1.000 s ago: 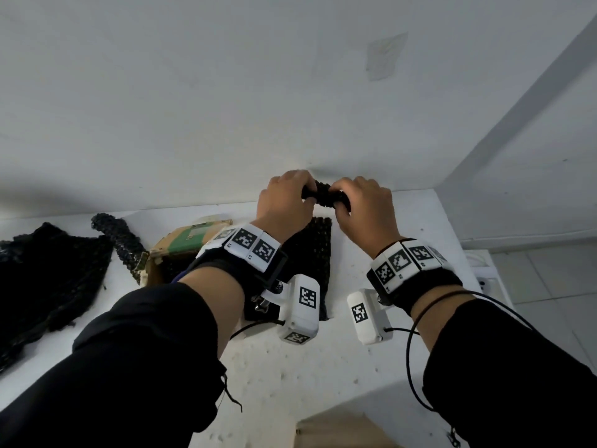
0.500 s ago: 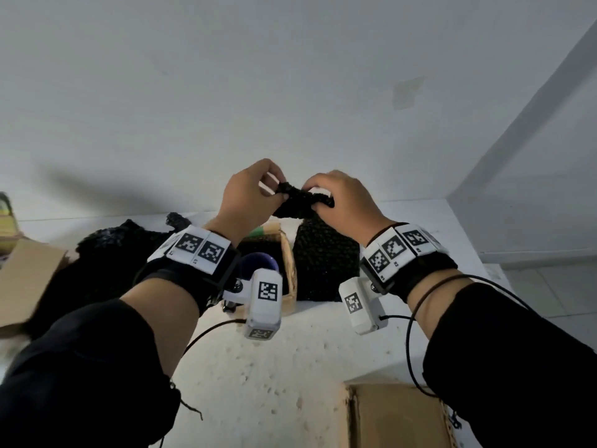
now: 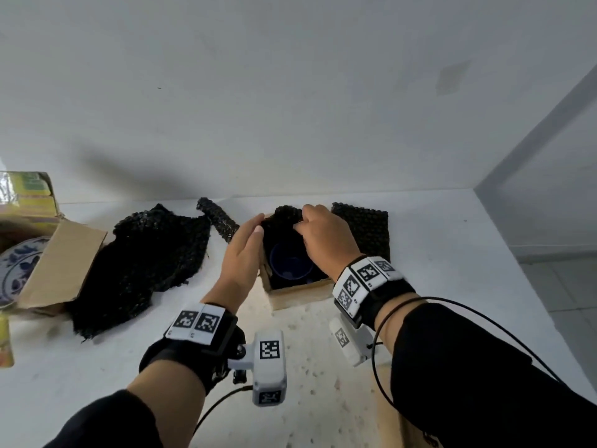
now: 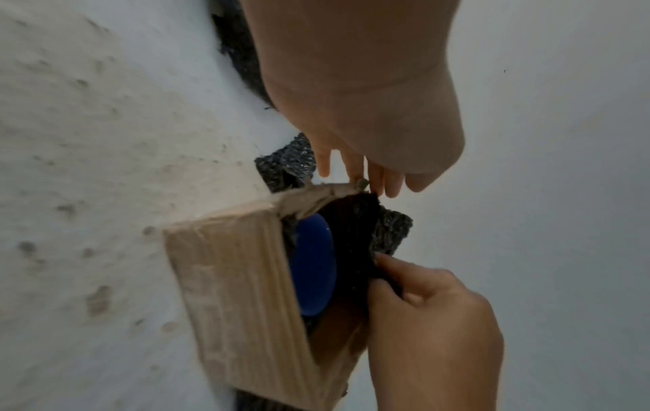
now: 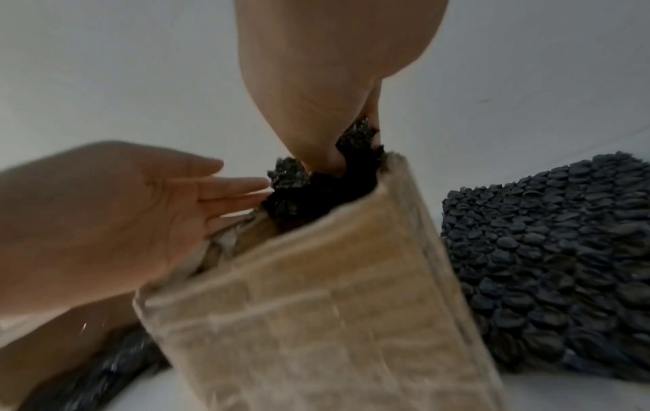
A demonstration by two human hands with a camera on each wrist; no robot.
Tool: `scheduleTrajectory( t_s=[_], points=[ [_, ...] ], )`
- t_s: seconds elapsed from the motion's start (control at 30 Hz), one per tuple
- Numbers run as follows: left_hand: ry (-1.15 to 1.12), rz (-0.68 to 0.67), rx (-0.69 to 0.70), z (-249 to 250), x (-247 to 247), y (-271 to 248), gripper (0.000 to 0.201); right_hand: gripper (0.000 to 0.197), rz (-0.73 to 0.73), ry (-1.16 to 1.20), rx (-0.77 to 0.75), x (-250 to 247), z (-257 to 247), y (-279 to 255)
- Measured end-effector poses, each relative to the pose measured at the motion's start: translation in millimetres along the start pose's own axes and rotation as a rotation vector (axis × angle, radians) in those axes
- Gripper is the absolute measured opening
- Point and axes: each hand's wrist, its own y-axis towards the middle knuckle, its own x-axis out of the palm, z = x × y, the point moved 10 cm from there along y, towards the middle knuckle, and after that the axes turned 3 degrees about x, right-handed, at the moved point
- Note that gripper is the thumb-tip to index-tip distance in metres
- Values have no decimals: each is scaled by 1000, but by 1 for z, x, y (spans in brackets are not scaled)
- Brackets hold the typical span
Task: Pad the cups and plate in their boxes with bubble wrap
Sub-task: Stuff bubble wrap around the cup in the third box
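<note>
Both hands have come down from in front of the wall to the small box (image 3: 292,294), where the blue cup (image 3: 289,266) sits. The right hand (image 3: 326,240) pinches a wad of black bubble wrap (image 3: 284,215) at the box's far edge, while the left hand (image 3: 242,257), fingers straight, rests against the box's left side.

White speckled tabletop (image 3: 323,399) fills lower frame w/ plain white wall (image 3: 290,92) behind. Yellow-green printed carton (image 3: 29,192) at far left edge; grey tiled floor (image 3: 562,286) at right.

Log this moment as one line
right hand pinches bubble wrap into cup box | left hand open at box | blue cup inside
</note>
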Motion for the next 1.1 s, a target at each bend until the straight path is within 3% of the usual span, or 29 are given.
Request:
scheduleTrajectory(
  t_s=[0.07, 0.13, 0.27, 0.43, 0.57, 0.73, 0.83, 0.97, 1.03, 1.1],
  points=[
    [-25, -72, 37, -8, 6, -6, 36, 10, -108, -93, -39, 19, -13, -1],
    [-40, -126, 44, -19, 9, -11, 53, 18, -221, -168, -9, 38, -16, -8],
    [-118, -225, -93, -27, 13, -13, 60, 34, -297, -118, 119, 51, -7, -12],
    [-223, -295, -190, -29, 17, -12, 59, 31, -388, -109, 205, 61, -8, 2],
    [-255, -257, -254, -34, 17, -4, 77, 26, -422, -114, 231, 68, -8, 5],
    [-305, -293, -240, -33, 21, -6, 73, 19, -511, -70, 224, 65, -10, 4],
    [-321, -278, -214, -34, 23, -5, 56, 17, -419, -51, 191, 49, -14, 1],
    [-337, -267, -220, -36, 25, -5, 37, 22, -15, 10, 138, 18, -23, -9],
    [-387, -245, -254, -40, 20, -4, 33, 33, -60, 5, 84, 29, -28, -12],
    [-429, -239, -281, -45, 19, -4, 43, 44, -170, 17, 39, 46, -29, -16]
  ],
)
